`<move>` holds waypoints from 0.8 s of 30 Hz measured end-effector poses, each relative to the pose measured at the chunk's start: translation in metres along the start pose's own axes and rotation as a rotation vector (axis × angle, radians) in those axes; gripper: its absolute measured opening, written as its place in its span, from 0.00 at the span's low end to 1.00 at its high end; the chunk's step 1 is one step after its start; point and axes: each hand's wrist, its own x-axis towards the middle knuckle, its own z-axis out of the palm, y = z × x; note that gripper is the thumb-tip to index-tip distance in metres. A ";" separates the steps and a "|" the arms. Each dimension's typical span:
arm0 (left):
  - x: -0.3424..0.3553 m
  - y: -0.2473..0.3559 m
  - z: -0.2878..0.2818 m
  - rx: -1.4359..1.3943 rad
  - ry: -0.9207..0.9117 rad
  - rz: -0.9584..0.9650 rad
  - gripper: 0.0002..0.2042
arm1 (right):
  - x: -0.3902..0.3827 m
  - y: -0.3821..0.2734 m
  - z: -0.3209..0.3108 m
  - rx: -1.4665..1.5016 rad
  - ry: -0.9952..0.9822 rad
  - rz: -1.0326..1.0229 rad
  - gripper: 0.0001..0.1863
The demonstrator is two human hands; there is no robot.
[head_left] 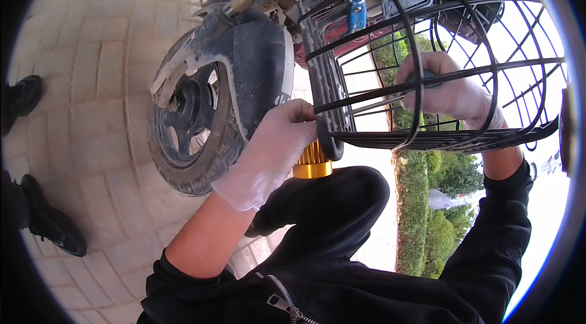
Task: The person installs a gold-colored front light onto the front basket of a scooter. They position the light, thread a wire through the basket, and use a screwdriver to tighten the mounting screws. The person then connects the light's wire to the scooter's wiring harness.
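Observation:
A black wire basket (488, 37) is mounted at the front of a scooter, above its front wheel (189, 128). My left hand (274, 147), in a thin white glove, reaches under the basket's back panel (326, 86), with its fingers pressed against the lower edge. My right hand (448, 89), also gloved, is inside the basket and grips a slim tool (378, 104) that points toward the back panel. A gold ribbed metal part (312, 162) shows just below the basket, beside my left hand.
A grey mudguard (256, 61) covers the wheel. The ground is paved with pale bricks (91, 80). Another person's black shoes (52, 223) stand at the left edge. A green hedge (421, 214) runs along the right. A blue tag (357, 14) hangs on the basket's back.

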 end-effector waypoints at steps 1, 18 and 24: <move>-0.001 0.000 0.001 0.005 0.008 0.014 0.04 | -0.001 0.002 0.001 0.025 -0.027 0.066 0.15; -0.001 0.007 0.006 0.303 -0.070 0.161 0.23 | -0.002 -0.006 -0.005 -0.229 -0.015 -0.019 0.21; 0.004 0.005 0.003 0.278 -0.100 0.195 0.23 | 0.001 -0.005 -0.011 0.023 -0.127 0.092 0.19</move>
